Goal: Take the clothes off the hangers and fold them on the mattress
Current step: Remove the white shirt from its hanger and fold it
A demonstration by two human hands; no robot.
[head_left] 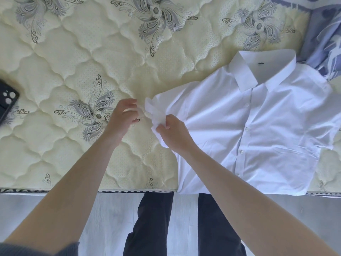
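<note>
A white button-up shirt (262, 130) lies face up on the cream quilted mattress (77, 58), collar toward the far side, its hem at the near edge. No hanger is visible in it. My right hand (173, 132) pinches the bunched end of the shirt's left-side sleeve, lifted slightly off the mattress. My left hand (123, 119) hovers just left of that sleeve end with curled fingers; the sleeve tip blurs against them, so I cannot tell whether they hold it.
A blue and white patterned cloth (324, 39) is heaped at the far right corner. A dark object with white dots (7, 100) sits at the mattress's left edge. The mattress's near edge runs across the view, with pale floor and my dark trouser legs (153, 224) below.
</note>
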